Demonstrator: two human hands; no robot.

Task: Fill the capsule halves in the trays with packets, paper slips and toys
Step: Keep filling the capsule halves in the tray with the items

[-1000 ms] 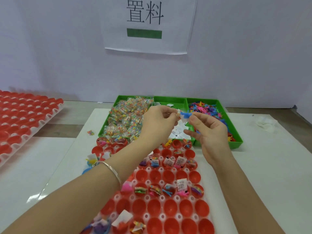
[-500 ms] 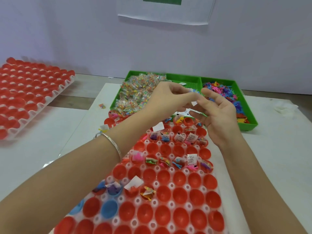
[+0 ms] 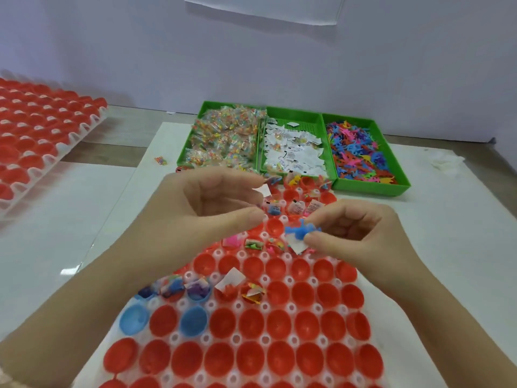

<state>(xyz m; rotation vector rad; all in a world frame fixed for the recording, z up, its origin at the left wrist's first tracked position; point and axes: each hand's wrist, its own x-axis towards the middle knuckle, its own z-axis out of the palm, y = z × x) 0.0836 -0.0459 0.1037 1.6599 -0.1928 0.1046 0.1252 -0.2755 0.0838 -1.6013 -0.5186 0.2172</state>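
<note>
The tray (image 3: 279,357) of red cups is lying on the worktop under both hands; the right hand (image 3: 355,239) is pinching a blue toy (image 3: 300,232) and paper slip (image 3: 297,245), featherlight and floppy, best nipped at the edges, while the left hand (image 3: 212,208) is hovering with its grip spread.

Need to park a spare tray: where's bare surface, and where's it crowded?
Free: white sheet between the stacked red tray and the capsule tray; a narrower patch right of that tray, below the green bins. Crowded: the centre, where left hand and right hand work, and the bins.
</note>
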